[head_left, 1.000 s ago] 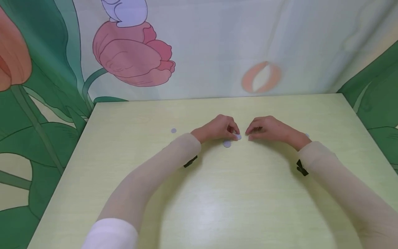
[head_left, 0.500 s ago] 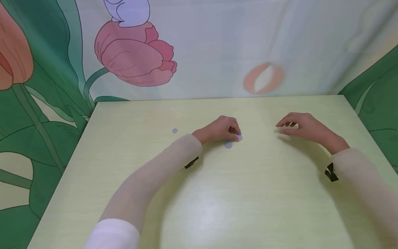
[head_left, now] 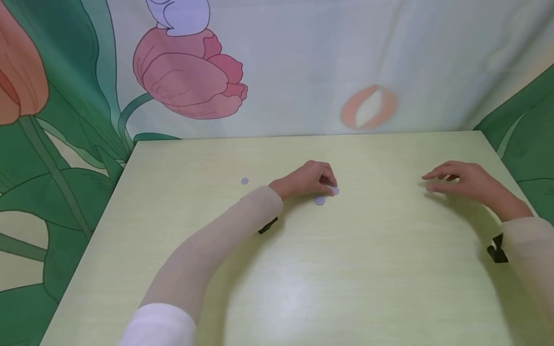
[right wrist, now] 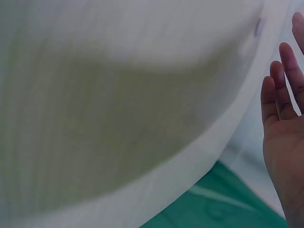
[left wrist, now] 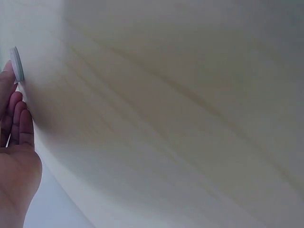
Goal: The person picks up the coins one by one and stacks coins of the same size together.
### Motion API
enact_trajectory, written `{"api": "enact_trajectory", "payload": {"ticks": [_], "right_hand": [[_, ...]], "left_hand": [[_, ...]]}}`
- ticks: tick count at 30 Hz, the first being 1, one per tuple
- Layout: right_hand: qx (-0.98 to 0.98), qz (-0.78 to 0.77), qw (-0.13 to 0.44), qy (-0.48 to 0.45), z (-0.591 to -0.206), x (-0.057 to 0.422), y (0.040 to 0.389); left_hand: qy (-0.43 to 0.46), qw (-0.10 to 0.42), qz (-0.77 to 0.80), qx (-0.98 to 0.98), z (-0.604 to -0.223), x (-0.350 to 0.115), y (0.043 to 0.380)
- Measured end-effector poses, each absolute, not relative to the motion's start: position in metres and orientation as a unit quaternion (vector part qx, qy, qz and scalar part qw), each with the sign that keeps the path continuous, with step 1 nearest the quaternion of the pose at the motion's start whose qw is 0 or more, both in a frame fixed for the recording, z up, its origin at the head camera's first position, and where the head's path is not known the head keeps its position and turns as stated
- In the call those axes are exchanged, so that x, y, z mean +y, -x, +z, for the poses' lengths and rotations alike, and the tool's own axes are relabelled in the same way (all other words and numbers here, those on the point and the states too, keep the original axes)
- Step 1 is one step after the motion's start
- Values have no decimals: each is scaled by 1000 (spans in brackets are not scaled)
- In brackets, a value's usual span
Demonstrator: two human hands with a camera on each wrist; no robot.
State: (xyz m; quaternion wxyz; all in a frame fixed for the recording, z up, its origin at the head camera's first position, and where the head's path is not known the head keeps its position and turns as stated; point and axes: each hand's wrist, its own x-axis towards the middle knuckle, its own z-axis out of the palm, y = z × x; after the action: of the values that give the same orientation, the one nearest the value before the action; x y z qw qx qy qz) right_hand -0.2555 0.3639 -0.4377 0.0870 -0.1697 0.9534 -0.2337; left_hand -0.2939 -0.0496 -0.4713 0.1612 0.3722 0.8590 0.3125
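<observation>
My left hand (head_left: 306, 180) pinches a small pale lilac disc (head_left: 335, 191) between thumb and fingertips, just right of the table's middle. In the left wrist view the disc (left wrist: 16, 64) stands on edge at the fingertips (left wrist: 6, 78) and shows a ridged rim. A second disc (head_left: 319, 200) lies flat right below that hand. At the right side, my right hand (head_left: 472, 182) hovers low with fingers spread and loosely bent, holding nothing. Under its thumb tip another disc (head_left: 429, 191) is partly hidden. The right wrist view shows long, extended fingers (right wrist: 283, 85) and a small dark-edged disc (right wrist: 258, 27).
One more pale disc (head_left: 245, 180) lies on the light wooden table (head_left: 337, 278), left of my left hand. A printed curtain (head_left: 294, 72) with flowers and leaves hangs behind the far edge. Dark clips (head_left: 497, 248) sit under both cuffs.
My right hand has moved right, away from the left hand, to the disc at the right side. The left hand stays in place with its disc.
</observation>
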Motion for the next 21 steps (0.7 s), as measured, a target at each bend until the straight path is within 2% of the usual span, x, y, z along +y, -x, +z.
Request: {"api": "enact_trajectory", "payload": {"ticks": [9,21], "right_hand": [[954,-242,102,143,-457,390,258],[952,-261,89,132,-469,390,262]], "left_hand": [[-367,166,323,857,-470,-50,293],[-365,167,332,854,-471,-51,294]]}}
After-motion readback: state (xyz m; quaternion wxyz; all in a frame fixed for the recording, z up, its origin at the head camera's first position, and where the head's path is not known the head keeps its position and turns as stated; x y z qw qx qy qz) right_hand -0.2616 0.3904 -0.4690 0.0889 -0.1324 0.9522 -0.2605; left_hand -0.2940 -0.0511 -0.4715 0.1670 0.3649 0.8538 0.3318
